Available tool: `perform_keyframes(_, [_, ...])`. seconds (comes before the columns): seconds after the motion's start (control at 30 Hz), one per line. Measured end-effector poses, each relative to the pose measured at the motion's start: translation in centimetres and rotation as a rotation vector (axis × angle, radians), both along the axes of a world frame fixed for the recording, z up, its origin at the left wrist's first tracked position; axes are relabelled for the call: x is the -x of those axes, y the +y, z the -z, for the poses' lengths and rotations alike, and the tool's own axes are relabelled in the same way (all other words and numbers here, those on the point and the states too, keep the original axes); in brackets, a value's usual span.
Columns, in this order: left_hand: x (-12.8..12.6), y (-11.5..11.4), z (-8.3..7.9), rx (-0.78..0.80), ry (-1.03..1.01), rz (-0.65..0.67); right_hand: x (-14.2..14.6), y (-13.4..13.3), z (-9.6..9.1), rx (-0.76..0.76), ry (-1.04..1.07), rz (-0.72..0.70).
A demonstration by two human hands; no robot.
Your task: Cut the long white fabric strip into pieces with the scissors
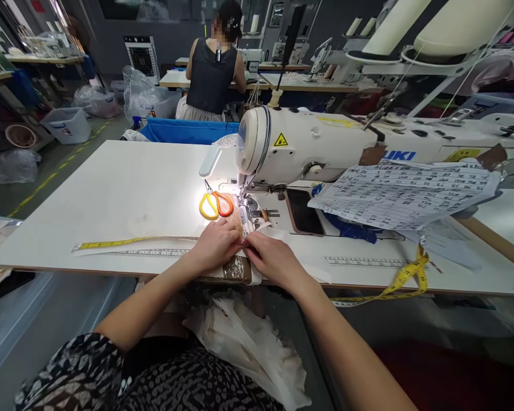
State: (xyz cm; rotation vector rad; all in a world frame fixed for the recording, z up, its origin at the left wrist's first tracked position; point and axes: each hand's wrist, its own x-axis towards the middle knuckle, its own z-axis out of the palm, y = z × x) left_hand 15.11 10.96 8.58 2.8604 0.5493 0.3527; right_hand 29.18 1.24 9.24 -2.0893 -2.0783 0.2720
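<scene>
Close in front of the needle of a white sewing machine (308, 142), my left hand (217, 242) and my right hand (276, 260) meet at their fingertips. Both have their fingers closed in a pinch, and what lies between them is too small and covered to make out. Yellow-and-orange-handled thread snips (216, 204) lie just beyond my left hand. Pale ruffled fabric (252, 348) hangs over my lap below the table edge. Brown tape (237, 268) covers the table's front edge under my hands. The machine's lamp lights the needle area.
A phone (305, 211) lies right of the needle. Handwritten sheets (406, 191) hang from the machine. A yellow tape measure (405, 279) droops over the front edge; another measuring tape (124, 242) lies at left. A person (214, 74) sits beyond a blue fabric bin (184, 130).
</scene>
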Motion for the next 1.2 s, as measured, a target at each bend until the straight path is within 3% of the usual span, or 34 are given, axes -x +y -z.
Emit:
perform_keyframes(0.17, [0.2,-0.4,-0.2,-0.031,0.050,-0.025,-1.4,-0.9,-0.3,0.005,0.066,0.025])
perform_keyframes(0.43, [0.2,-0.8,-0.3,-0.039,0.050,-0.034,-6.0,-5.1,0.0,-0.042,0.319,0.157])
perform_keyframes(0.7, [0.2,-1.0,-0.1,-0.090,0.032,-0.031,-5.2,-5.7,-0.1,-0.113,0.141,0.201])
perform_keyframes(1.2, [0.1,-1.1,-0.7,-0.088,0.072,-0.017,-4.6,-5.8,0.4,-0.088,-0.007,0.171])
